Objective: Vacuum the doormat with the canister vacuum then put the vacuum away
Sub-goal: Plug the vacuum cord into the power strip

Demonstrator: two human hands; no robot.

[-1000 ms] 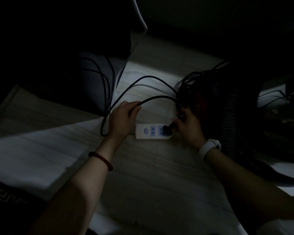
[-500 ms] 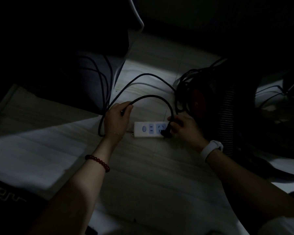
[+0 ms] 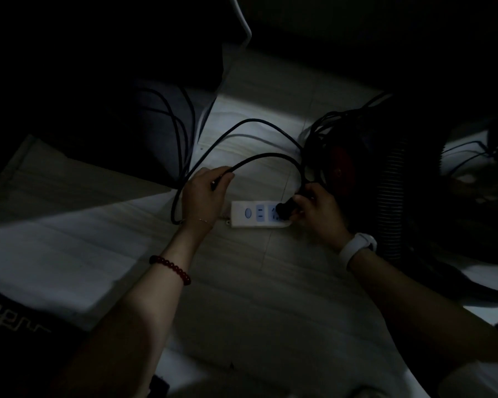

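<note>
Black cord is gripped in our left hand; our right hand pinches the plug at the white power strip on the floor. The dark vacuum, probably, sits right.

The room is very dark. The top of the picture is all black, and nothing can be made out there. The canister vacuum sits in deep shadow, so only its red part and ribbed hose show. The right hand covers part of the black plug, so it is hard to tell if the plug is all the way in the power strip. The dark doormat is cut off by the bottom left edge.
</note>
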